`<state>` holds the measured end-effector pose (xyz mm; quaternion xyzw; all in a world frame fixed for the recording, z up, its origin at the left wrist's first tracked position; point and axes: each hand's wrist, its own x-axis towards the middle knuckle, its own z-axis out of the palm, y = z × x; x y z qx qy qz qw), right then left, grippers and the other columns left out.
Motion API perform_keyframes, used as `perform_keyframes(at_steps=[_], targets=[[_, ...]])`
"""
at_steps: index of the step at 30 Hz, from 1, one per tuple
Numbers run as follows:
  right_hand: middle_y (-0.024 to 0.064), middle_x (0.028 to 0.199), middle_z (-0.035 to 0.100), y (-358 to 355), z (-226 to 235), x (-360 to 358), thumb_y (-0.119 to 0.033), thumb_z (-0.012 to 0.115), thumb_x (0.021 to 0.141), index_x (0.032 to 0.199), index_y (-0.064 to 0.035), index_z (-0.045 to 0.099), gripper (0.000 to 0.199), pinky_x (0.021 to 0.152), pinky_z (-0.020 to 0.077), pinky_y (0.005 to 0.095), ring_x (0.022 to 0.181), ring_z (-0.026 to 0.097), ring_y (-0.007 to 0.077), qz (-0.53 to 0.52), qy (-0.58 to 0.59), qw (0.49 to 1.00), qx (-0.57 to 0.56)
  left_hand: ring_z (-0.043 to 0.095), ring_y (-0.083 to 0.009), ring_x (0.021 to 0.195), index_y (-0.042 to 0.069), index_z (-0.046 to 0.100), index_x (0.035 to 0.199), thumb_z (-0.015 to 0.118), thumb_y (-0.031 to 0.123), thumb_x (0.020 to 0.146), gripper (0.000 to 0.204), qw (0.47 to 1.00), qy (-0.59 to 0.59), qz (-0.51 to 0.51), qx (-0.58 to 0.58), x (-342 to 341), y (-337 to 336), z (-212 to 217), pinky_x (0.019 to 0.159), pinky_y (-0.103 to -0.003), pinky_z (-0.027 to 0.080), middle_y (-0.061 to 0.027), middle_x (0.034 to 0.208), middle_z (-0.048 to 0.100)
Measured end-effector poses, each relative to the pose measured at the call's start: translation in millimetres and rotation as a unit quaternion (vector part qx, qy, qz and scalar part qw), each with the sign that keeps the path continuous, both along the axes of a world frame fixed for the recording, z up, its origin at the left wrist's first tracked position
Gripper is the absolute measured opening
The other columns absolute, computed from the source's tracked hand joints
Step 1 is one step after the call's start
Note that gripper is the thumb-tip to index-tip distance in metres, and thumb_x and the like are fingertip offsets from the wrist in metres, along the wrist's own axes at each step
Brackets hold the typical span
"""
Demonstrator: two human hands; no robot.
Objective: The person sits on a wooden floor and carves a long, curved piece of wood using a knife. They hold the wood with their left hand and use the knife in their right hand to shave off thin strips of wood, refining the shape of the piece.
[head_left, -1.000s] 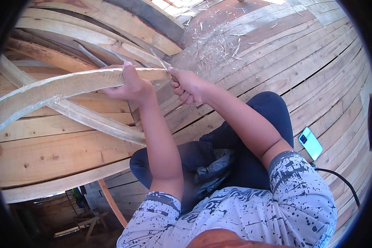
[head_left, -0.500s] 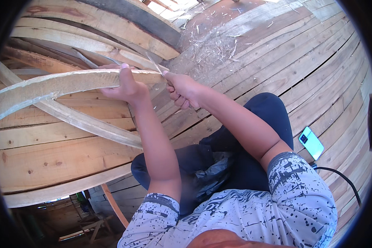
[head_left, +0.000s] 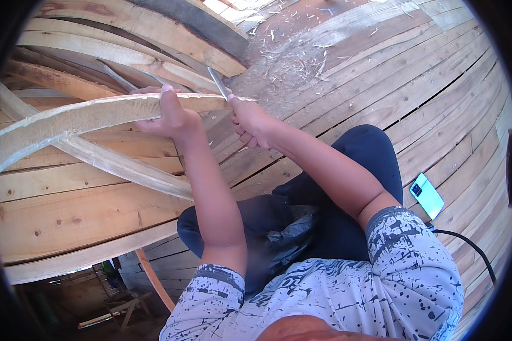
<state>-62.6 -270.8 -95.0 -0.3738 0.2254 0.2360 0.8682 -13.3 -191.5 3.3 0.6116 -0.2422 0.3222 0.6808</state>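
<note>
Left hand [head_left: 175, 117] grips curved strip [head_left: 99, 115], right hand [head_left: 250, 119] clenches knife [head_left: 218, 82] at strip's right end, blade angled across long axis.

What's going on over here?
A person sits on a plank floor. Their left hand grips a long, curved piece of wood. Their right hand holds a knife at its right end; whether the blade touches the wood is hard to tell. Wood shavings litter the floor beyond, and a phone lies to the right.

Blade [head_left: 219, 83] in right grip [head_left: 252, 120], curved plank [head_left: 94, 117]
</note>
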Motion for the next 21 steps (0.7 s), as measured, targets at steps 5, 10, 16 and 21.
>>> perform_keyframes(at_steps=[5, 10, 16, 21], targets=[[-0.0051, 0.056, 0.027, -8, -11, 11, -0.062, 0.034, 0.099, 0.069, -0.0166, 0.035, 0.055, 0.040, 0.0149, 0.0274, 0.042, 0.020, 0.0079, -0.011, 0.008, 0.999, -0.051, 0.057, -0.0150, 0.076, -0.007, 0.046, 0.112, 0.064, 0.003, 0.079, 0.039, 0.994, 0.021, 0.083, -0.068, 0, -6, -5, 0.067, -0.028, 0.051, -0.0114, 0.094, 0.055], [-0.0047, 0.056, 0.028, 3, 12, -1, -0.063, 0.033, 0.099, 0.068, -0.0170, 0.035, 0.055, 0.040, 0.0150, 0.0275, 0.042, 0.019, 0.0082, 0.011, -0.023, 0.999, -0.048, 0.060, -0.0185, 0.090, -0.011, 0.037, 0.134, 0.066, 0.003, 0.080, 0.063, 0.990, -0.012, 0.121, -0.069, -1, -5, -9, 0.075, -0.030, 0.054, -0.0171, 0.112, 0.054], [-0.0045, 0.055, 0.030, 2, 1, 6, -0.063, 0.032, 0.099, 0.069, -0.0174, 0.035, 0.054, 0.040, 0.0140, 0.0271, 0.042, 0.020, 0.0083, -0.010, -0.015, 0.998, -0.052, 0.061, -0.0200, 0.097, -0.011, 0.035, 0.136, 0.067, 0.002, 0.079, 0.066, 0.990, -0.031, 0.124, -0.059, 4, -18, -6, 0.079, -0.031, 0.055, -0.0207, 0.120, 0.054], [-0.0046, 0.055, 0.030, -15, -18, 13, -0.062, 0.033, 0.099, 0.070, -0.0173, 0.035, 0.054, 0.040, 0.0142, 0.0269, 0.042, 0.020, 0.0081, 0.023, -0.008, 1.000, -0.005, 0.062, -0.0207, 0.098, -0.011, 0.035, 0.137, 0.066, 0.002, 0.080, 0.066, 0.992, -0.007, 0.121, -0.040, 5, -19, -3, 0.080, -0.031, 0.055, -0.0214, 0.119, 0.055]])
